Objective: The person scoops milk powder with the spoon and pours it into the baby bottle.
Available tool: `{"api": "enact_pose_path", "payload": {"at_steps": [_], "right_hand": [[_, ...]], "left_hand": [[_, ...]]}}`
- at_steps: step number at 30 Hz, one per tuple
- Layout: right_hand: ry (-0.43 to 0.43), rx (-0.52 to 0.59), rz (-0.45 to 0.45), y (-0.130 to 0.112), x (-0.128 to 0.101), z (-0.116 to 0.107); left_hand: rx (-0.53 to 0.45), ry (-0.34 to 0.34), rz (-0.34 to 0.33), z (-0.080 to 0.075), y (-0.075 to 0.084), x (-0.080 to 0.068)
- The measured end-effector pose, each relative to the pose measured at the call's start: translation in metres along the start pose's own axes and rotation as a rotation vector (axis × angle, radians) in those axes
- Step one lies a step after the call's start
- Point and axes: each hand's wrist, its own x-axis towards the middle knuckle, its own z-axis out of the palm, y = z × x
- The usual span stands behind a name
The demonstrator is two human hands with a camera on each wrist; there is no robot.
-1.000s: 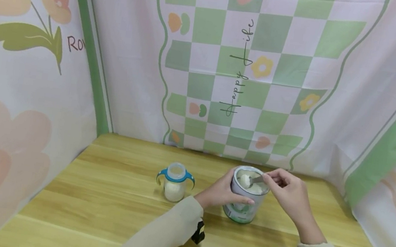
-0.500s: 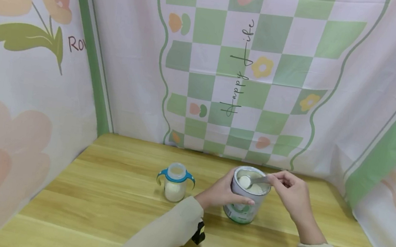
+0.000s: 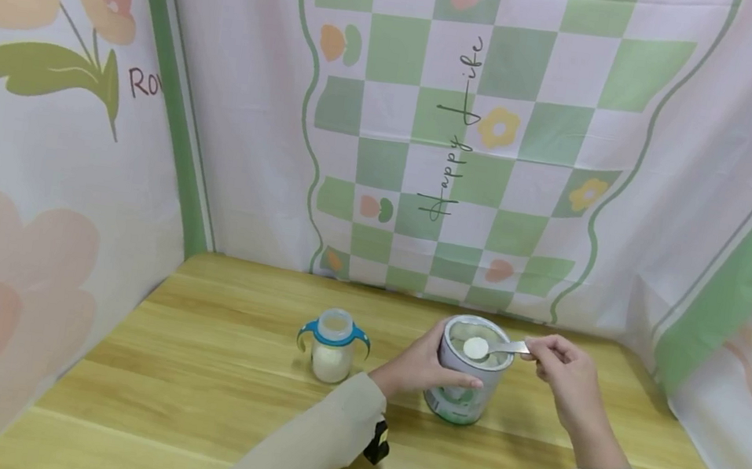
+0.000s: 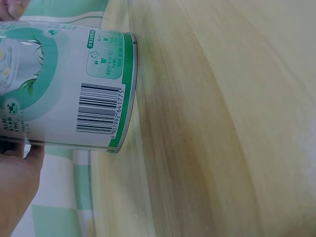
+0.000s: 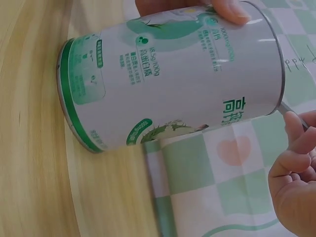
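Note:
My left hand grips an open milk powder tin, its thumb across the front. White and green, the tin stands on the table; its barcode side shows in the left wrist view. Between thumb and fingers, my right hand pinches the metal handle of a spoon. White powder fills the spoon's bowl, which overlaps the tin's mouth in the head view. In the right wrist view the right hand is beside the rim, and the left thumb lies on the tin.
Left of the tin stands a lidless baby bottle with a blue two-handled collar and pale contents. A printed curtain hangs behind the wooden table, and another flowered one borders its left side.
My right hand has drawn the spoon up and to the right, so more of its handle shows past the rim. The powder in its bowl looks flatter. The left hand, tin and bottle stay put.

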Motion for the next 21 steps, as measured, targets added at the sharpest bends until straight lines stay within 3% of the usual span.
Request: {"api": "enact_pose_path", "payload": {"at_steps": [12,21], "right_hand": [[0.004,0.027,-0.011,-0.008,0.001,0.001],[0.003,0.119,-0.036,-0.016,0.001,0.0]], "left_hand": [[0.021,0.006,-0.073,-0.002,0.007,-0.002],[0.059,-0.035,-0.03,-0.005,0.012,-0.001]]}}
